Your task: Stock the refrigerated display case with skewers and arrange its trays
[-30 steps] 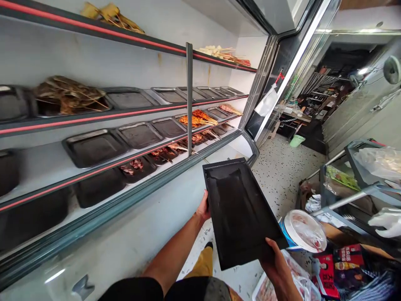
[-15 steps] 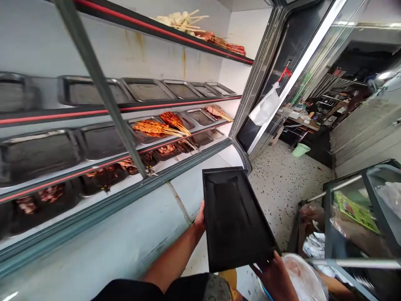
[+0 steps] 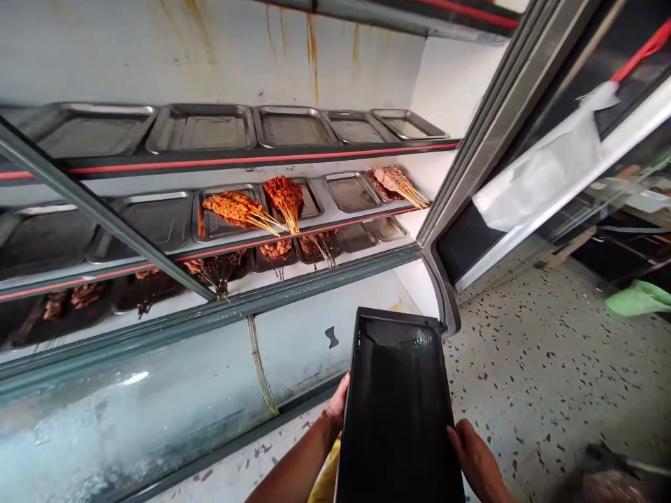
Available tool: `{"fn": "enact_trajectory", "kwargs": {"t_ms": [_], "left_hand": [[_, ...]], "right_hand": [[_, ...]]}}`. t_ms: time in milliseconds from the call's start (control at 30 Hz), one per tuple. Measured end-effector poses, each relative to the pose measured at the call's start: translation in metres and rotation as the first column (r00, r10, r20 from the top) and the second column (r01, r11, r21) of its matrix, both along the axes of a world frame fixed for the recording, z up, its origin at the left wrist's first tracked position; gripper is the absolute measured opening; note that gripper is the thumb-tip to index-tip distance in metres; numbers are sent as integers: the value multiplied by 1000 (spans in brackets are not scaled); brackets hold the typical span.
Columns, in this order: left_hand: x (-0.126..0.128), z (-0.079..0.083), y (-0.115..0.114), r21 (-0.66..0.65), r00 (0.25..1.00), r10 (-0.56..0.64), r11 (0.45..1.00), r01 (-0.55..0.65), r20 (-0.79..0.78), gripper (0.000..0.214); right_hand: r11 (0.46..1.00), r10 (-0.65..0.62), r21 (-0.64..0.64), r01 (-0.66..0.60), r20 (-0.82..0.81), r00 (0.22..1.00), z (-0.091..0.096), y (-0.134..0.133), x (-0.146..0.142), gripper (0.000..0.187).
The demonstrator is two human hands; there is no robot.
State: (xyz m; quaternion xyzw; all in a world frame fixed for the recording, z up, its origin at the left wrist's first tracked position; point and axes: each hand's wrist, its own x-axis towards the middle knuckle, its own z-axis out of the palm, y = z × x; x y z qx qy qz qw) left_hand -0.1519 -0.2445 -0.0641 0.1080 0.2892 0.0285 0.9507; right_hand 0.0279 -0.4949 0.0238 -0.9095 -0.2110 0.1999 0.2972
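Smooth tray (image 3: 401,412); shiny metal pans (image 3: 296,129)

1. A skewer shop or eatery is seen here!
2. Metal trays (image 3: 350,193) are lined up, shelf (image 3: 262,158) upon shelf, and meat skewers (image 3: 235,208) are fanned across some!
3. All are housed in a display cabinet (image 3: 235,66)!

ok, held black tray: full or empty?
Empty where visible: the black tray shows a bare base between left hand and right hand; near end out of frame.
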Motion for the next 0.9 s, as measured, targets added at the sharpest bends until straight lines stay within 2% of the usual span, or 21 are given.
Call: {"fn": "enact_trajectory", "kwargs": {"t_ms": [100, 200, 333, 467, 567, 667, 800, 900], "left_hand": [[45, -27, -6, -18, 988, 157, 987, -157, 3, 39], [93, -47, -1, -94, 966, 256, 962, -257, -21, 35], [142, -71, 26, -196, 961, 259, 942, -274, -98, 47], [176, -98, 63, -204, 925, 323, 910, -362, -200, 62], [196, -122, 90, -155, 888, 398, 886, -438, -231, 65], [207, -144, 116, -13, 841, 491, 862, -506, -227, 66], [214, -166, 142, 174, 768, 584, 812, -557, -263, 66], [217, -180, 151, 247, 702, 648, 761, -600, -294, 64]], "right_hand": [[998, -3, -64, 0, -42, 999, -26, 5, 53, 56], [997, 41, -67, -43, -29, 999, -45, 28, 115, 53], [987, 145, -57, -149, -61, 987, -74, 88, 193, 48], [984, 134, -90, -156, -218, 967, -107, 167, 253, 38], [959, 249, -79, -273, -231, 941, -138, 223, 283, 33], [916, 367, -91, -392, -211, 906, -177, 267, 299, 30], [888, 422, -84, -452, -243, 874, -229, 306, 309, 31], [880, 452, -28, -474, -258, 854, -257, 325, 314, 37]]}}
